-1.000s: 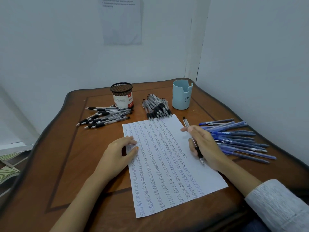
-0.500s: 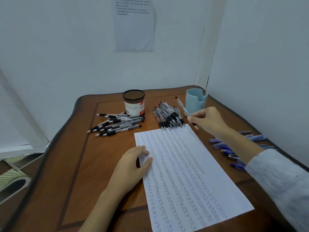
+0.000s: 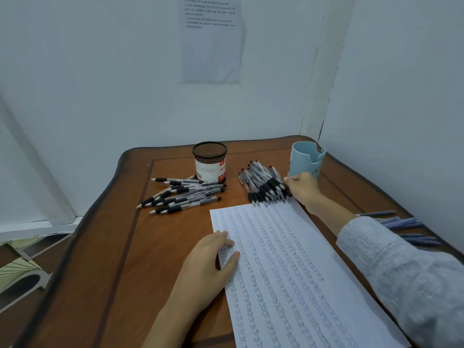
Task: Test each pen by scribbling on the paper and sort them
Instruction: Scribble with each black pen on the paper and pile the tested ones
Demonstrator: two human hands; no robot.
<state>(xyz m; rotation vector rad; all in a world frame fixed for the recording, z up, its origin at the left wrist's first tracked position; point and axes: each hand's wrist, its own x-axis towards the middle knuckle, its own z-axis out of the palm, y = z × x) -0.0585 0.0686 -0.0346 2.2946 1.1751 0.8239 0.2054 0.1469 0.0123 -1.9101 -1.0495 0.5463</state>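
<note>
My right hand sits at the three o'clock edge of the pen pile, which lies just off the twelve o'clock end of the paper. Its fingertips curl against the outermost pen, though I cannot tell from here whether they pinch it or merely touch. These pens look light, stiff and apt to roll, with slick clear barrels, so I judge the black rubber grip the place to pinch. My left hand lies flat and relaxed on the paper's nine o'clock edge, holding nothing.
</note>
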